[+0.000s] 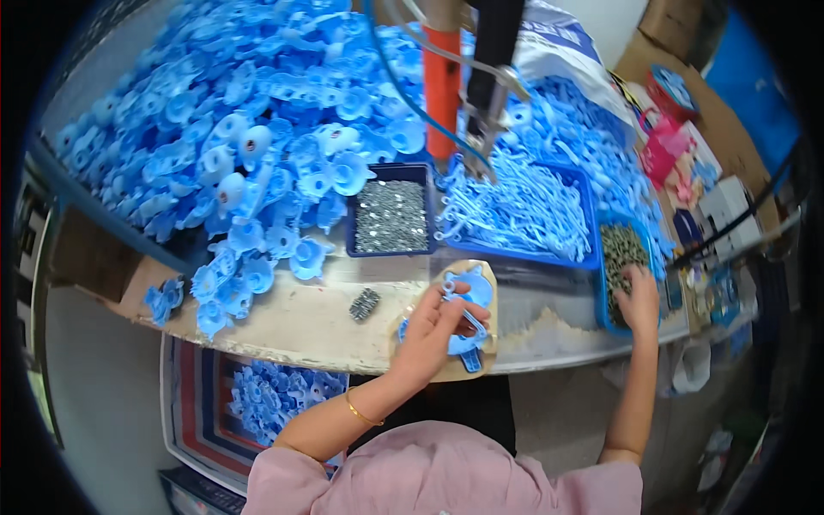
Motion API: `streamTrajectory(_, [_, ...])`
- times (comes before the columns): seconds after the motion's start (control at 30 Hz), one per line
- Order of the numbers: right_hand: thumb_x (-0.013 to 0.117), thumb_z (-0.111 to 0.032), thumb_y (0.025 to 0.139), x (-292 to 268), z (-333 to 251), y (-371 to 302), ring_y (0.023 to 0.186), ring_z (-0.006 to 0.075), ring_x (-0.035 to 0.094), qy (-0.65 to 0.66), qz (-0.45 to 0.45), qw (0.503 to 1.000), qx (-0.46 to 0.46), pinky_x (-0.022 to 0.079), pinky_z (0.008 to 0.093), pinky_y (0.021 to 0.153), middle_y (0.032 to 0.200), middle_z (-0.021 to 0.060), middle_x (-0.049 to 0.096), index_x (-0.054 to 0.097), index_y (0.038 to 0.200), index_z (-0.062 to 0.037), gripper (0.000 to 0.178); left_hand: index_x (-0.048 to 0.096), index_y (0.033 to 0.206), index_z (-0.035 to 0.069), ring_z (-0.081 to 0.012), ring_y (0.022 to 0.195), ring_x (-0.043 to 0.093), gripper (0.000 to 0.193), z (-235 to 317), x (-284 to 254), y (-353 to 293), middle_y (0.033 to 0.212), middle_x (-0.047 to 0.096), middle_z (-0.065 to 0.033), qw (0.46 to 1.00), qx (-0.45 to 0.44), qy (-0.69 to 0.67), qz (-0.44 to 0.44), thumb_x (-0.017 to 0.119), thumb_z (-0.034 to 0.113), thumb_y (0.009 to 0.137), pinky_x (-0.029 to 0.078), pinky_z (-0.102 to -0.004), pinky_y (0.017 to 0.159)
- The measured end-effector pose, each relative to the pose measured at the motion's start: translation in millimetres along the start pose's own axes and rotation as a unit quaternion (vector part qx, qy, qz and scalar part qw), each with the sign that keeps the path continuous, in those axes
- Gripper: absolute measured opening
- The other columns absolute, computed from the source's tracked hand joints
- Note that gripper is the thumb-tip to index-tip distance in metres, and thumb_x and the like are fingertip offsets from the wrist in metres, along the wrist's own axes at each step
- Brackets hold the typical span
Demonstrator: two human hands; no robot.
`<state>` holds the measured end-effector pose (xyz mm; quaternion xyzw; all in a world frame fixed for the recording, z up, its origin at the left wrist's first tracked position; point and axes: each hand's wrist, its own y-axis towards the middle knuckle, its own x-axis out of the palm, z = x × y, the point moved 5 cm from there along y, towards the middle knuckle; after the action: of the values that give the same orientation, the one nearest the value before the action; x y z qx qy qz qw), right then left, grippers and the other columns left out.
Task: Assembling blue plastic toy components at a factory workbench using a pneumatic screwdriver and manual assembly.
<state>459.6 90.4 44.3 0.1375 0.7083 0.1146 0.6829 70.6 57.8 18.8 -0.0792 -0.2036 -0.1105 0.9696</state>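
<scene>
My left hand [427, 333] is closed on a slim light-blue plastic arm [449, 290] with a ring at its end. It is over a tan wooden fixture [481, 364], on which a light-blue plastic shell [476, 293] lies, partly covered by my fingers. Over at the right, my right hand [637, 299] reaches into a teal tray [608, 321] of small brownish-grey metal pieces [621, 249], too small to name. Its fingertips draw together among them; what they pinch cannot be made out.
Left of the fixture lies a clump of small metal parts [364, 305]. Behind stand a dark-blue tray [351, 232] of silvery hardware and a blue tray [592, 219] of plastic arms. Blue shells [249, 142] heap up at left. An orange-and-black tool [442, 94] hangs above.
</scene>
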Motion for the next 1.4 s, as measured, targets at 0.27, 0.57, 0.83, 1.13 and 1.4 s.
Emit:
streamTrajectory(0.27, [0.079,0.001,0.072,31.0,31.9,18.1,0.071,0.0227,0.054,0.192,-0.135,0.971,0.032,0.047,0.0358,0.066,0.084,0.0096,0.057,0.062,0.089,-0.0012,0.024,0.051,0.12,0.001,-0.0113,0.082,0.063,0.023,-10.1,-3.2,-14.5,0.087,0.066,-0.0066,0.989,-0.024,0.061,-0.133,0.046,0.021,0.109,0.051,-0.0277,0.08])
streamTrajectory(0.57, [0.077,-0.001,0.077,30.2,37.4,27.3,0.065,0.0125,0.055,0.241,-0.168,0.953,0.066,0.046,0.029,0.06,0.072,0.0036,0.058,0.063,0.086,0.0005,0.017,0.055,0.114,-0.001,-0.0088,0.08,0.062,0.023,-7.1,-11.7,-25.3,0.085,0.065,-0.0053,0.99,-0.013,0.064,-0.124,0.047,0.02,0.109,0.05,-0.0259,0.078])
streamTrajectory(0.83, [0.066,-0.008,0.084,37.9,70.4,25.8,0.07,0.0171,0.056,0.225,-0.163,0.96,0.018,0.047,0.0329,0.064,0.076,0.0075,0.06,0.058,0.087,-0.0026,0.011,0.056,0.113,0.0,-0.0091,0.079,0.062,0.021,-7.8,-12.6,-23.2,0.086,0.067,-0.0045,0.99,-0.017,0.105,-0.091,0.05,0.019,0.107,0.048,-0.0258,0.076])
streamTrajectory(1.13, [0.064,-0.016,0.099,3.8,35.1,29.0,0.091,0.0121,0.066,0.475,-0.191,0.842,0.17,0.054,0.0277,0.081,0.098,0.0034,0.068,0.066,0.112,-0.0017,0.019,0.058,0.115,0.0,-0.0104,0.079,0.062,0.022,-1.7,-9.3,-22.5,0.084,0.065,-0.0053,0.99,-0.035,0.088,-0.1,0.049,0.019,0.107,0.049,-0.0254,0.073])
streamTrajectory(1.4, [0.065,-0.017,0.099,15.7,-60.9,17.1,0.095,0.0146,0.069,0.665,-0.22,0.7,0.143,0.057,0.0269,0.085,0.11,0.0112,0.071,0.065,0.115,-0.0002,0.023,0.059,0.116,0.001,-0.0072,0.078,0.057,0.022,-5.0,-3.6,-25.0,0.083,0.062,-0.0025,0.988,-0.059,0.101,-0.101,0.049,0.019,0.107,0.048,-0.023,0.07])
